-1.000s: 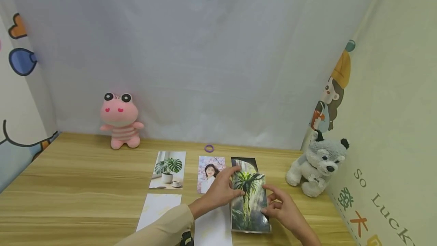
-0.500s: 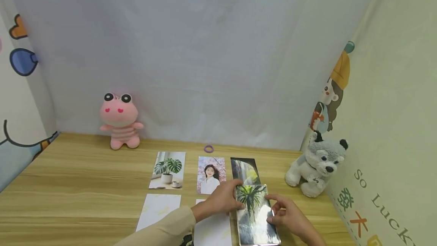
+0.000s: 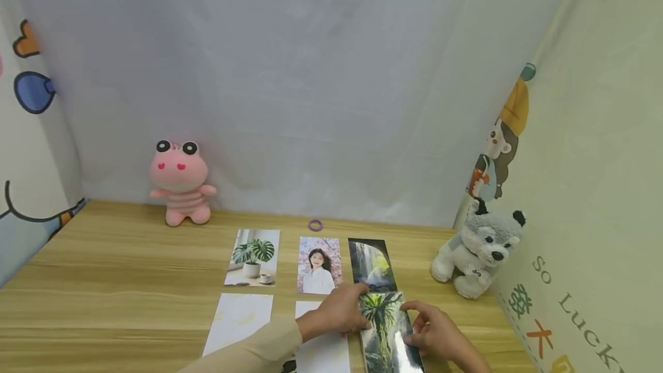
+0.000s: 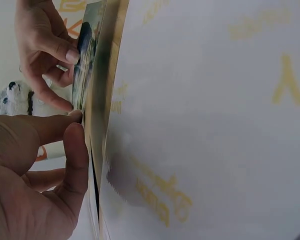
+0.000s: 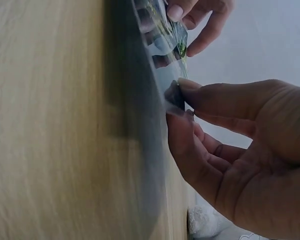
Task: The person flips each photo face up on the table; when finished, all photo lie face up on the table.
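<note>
Both hands hold a glossy photo (image 3: 380, 330) of a hanging fern, low at the right of the head view. At its left edge, my left hand (image 3: 339, 311) pinches it near the upper corner. My right hand (image 3: 437, 330) holds the right edge between thumb and fingers. In the right wrist view, the photo (image 5: 176, 70) is tilted and reflects light, with the right hand's thumb (image 5: 215, 97) on its face. Just beyond its top edge lies a dark waterfall photo (image 3: 372, 266). The lower end of the fern photo runs out of the head view.
A portrait photo (image 3: 318, 266) and a potted plant photo (image 3: 252, 258) lie in line to the left. White sheets with yellow marks (image 3: 238, 321) lie in front of them. A purple ring (image 3: 315, 225), a pink plush toy (image 3: 181, 183) and a grey plush dog (image 3: 481, 249) stand farther back.
Both hands have drawn the fern photo down toward the near side and slightly right. More of the waterfall photo behind it now shows.
</note>
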The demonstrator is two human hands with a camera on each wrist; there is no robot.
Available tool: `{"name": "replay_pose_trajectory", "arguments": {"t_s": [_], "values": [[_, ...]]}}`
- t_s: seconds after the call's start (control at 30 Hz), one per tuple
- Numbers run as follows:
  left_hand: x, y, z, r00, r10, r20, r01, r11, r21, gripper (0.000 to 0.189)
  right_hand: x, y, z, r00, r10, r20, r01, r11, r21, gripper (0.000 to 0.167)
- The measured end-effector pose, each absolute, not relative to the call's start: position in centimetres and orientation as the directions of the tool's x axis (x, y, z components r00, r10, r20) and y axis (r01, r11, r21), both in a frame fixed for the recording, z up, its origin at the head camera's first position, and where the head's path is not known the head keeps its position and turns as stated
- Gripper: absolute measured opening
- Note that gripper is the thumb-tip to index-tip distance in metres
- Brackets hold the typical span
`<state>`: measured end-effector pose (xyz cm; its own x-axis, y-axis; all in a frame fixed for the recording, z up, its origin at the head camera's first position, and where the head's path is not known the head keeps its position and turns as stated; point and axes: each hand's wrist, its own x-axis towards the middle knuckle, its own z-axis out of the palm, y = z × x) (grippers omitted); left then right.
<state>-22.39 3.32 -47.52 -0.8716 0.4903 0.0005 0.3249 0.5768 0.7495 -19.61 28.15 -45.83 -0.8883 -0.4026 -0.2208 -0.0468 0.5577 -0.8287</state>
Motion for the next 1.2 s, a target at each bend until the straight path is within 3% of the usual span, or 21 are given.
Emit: {"name": "replay_pose_trajectory", "arguments": {"t_s": [0.63,0.9,1.2], "values": [[-22.6,4.3,-47.1,-0.863,0.505,-0.017,0.400,0.703,0.588,0.064,-19.5,28.0,-46.1,-0.890,-0.410,-0.198,-0.152,0.678,-0.719,0.052],[-23.0,4.8,-47.2,-0.839,0.544,0.015,0.474,0.716,0.512,0.046,-19.7,27.8,-45.8,-0.902,-0.360,-0.238,-0.105,0.719,-0.687,0.052],[-22.9,5.0,-46.9,-0.845,0.535,-0.027,0.462,0.753,0.468,0.043,-19.4,27.1,-46.1,-0.939,-0.288,-0.186,-0.122,0.787,-0.605,0.051]]}}
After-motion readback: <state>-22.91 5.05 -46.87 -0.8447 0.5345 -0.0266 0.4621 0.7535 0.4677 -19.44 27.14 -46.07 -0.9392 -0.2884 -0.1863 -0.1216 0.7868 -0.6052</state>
